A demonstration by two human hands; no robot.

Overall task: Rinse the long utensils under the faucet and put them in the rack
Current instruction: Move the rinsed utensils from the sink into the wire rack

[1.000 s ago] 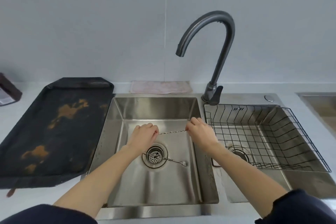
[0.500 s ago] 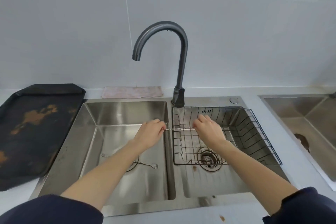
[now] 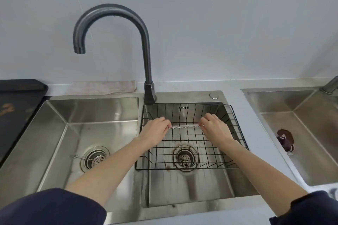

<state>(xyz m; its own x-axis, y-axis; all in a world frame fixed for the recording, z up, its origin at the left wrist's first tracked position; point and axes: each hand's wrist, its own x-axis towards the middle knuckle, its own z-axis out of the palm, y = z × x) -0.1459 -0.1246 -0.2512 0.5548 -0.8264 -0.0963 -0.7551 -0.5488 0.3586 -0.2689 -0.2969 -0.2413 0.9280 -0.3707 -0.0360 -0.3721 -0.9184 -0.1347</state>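
A thin twisted metal utensil [image 3: 184, 126] is stretched level between my two hands, over the black wire rack [image 3: 236, 124] that sits in the right basin. My left hand [image 3: 155, 129] pinches its left end and my right hand [image 3: 215, 129] pinches its right end. A second long twisted utensil [image 3: 80, 158] lies on the floor of the left basin [image 3: 54, 133], across the drain strainer; my left forearm hides its right part. The dark gooseneck faucet [image 3: 144, 42] stands behind the divider, spout over the left basin, with no water running.
A dark stained tray [image 3: 16, 100] lies on the counter at the left. A pinkish cloth [image 3: 103, 87] lies behind the left basin. Another steel sink [image 3: 274, 104] at the right holds a brown drain stopper [image 3: 285, 138].
Both hands have carried the twisted utensil to the right, from above the left basin, across the divider, to over the wire rack. The view has swung right with them.
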